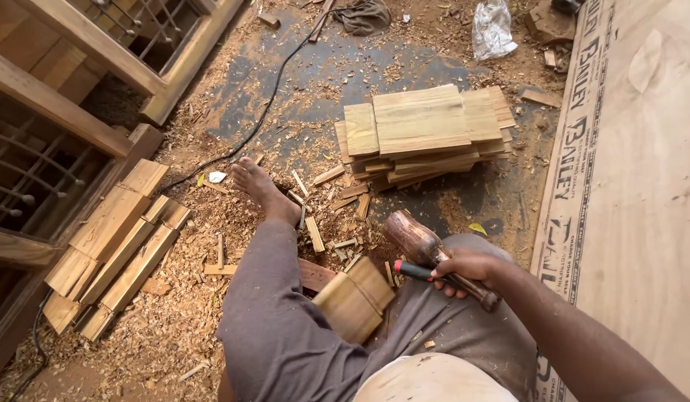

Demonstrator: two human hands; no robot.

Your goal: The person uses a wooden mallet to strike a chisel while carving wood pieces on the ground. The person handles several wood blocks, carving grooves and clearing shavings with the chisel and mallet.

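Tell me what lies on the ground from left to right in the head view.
Wooden frame → row of planks → bare foot → wood block → mallet in the right hand → plywood sheet.

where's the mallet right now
In the head view, the mallet is right of centre, gripped in the right hand over the lap, beside the wood block.

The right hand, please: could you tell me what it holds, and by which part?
The right hand grips a wooden mallet by its handle, together with a red-handled tool. No left hand shows.
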